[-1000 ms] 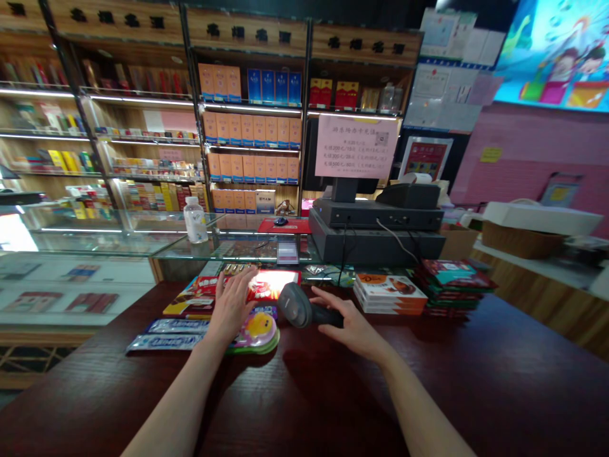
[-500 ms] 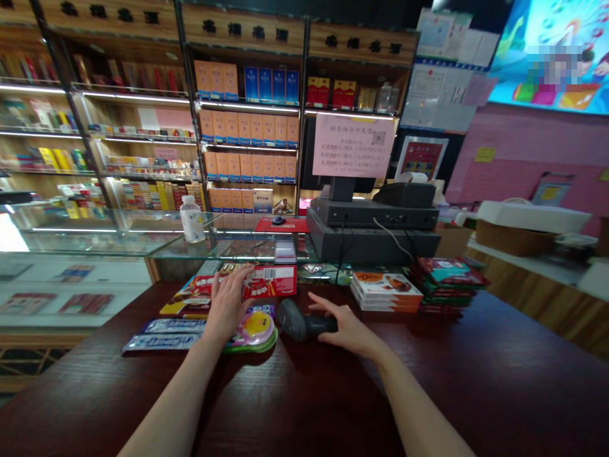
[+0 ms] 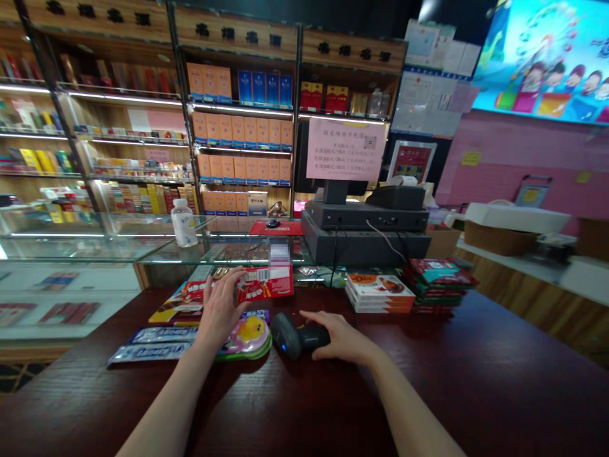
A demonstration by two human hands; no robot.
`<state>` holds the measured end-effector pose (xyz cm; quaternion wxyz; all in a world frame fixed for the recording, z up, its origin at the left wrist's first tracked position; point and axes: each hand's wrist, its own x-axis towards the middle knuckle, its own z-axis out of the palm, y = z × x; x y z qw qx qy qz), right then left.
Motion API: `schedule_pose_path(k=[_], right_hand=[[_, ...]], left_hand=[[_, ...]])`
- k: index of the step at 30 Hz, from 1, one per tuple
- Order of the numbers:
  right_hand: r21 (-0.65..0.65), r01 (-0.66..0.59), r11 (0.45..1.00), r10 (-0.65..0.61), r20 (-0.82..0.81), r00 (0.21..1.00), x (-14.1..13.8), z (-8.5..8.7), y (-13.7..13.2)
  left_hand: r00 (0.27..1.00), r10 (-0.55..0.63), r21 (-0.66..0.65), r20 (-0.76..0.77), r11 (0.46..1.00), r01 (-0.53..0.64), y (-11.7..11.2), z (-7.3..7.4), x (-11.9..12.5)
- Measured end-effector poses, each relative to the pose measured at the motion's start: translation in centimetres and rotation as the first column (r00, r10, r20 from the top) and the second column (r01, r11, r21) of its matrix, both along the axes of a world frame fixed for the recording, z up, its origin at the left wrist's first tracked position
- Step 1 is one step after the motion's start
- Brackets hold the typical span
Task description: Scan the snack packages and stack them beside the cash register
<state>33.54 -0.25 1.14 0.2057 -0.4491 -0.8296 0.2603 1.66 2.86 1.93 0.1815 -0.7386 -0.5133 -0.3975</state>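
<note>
My left hand [image 3: 219, 311] is open, palm down, with its fingers reaching over the red snack box [image 3: 278, 287] and its thumb apart. Whether the fingertips touch the box I cannot tell. Beneath and beside this hand lie a yellow-and-red package [image 3: 174, 304], two silver-blue packets [image 3: 155, 351] and a round pink-and-green blister pack with a yellow figure [image 3: 252, 331]. A dark grey barcode scanner [image 3: 288, 336] lies on the table, its blue light glowing. My right hand [image 3: 342, 337] is closed around the scanner's handle, thumb on the near side and fingers on the far side.
Stacked white-and-orange chocolate boxes [image 3: 380, 292] stand to the right, beside a pile of red and green packets [image 3: 440, 282]. Behind the dark wooden table [image 3: 285, 406] are a glass counter [image 3: 228, 247], a cash register [image 3: 366, 235] and a white bottle [image 3: 184, 223].
The view has shifted slightly. My right hand's fingers have drawn in around the scanner handle, and a blue light now shows on the scanner. My left hand stays over the packages.
</note>
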Motion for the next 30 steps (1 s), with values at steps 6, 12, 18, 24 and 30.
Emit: schedule_pose_path(k=[6, 12, 18, 24, 30], right_hand=[[-0.020, 0.168, 0.986, -0.156, -0.493, 0.856, -0.9, -0.6, 1.0], [-0.180, 0.153, 0.972, -0.236, -0.751, 0.617, -2.5, -1.3, 2.1], [-0.179, 0.122, 0.976, -0.216, -0.794, 0.568, -3.0, -0.8, 1.6], [-0.171, 0.192, 0.967, -0.253, -0.761, 0.598, -3.3, -0.8, 1.6], [-0.145, 0.227, 0.963, -0.256, -0.755, 0.604, -3.3, -1.3, 2.2]], left_hand=[[0.997, -0.052, 0.026, -0.056, 0.998, 0.053, 0.0, 0.3, 0.7], [0.979, -0.136, 0.016, -0.154, 0.990, 0.140, -1.0, 0.7, 2.5], [0.977, -0.180, 0.011, -0.111, 0.983, 0.182, -1.2, 0.5, 3.9], [0.962, -0.260, -0.054, -0.082, 0.965, 0.257, -0.3, 0.0, 4.1], [0.951, -0.305, -0.101, 0.060, 0.946, 0.309, -0.1, -0.2, 4.6]])
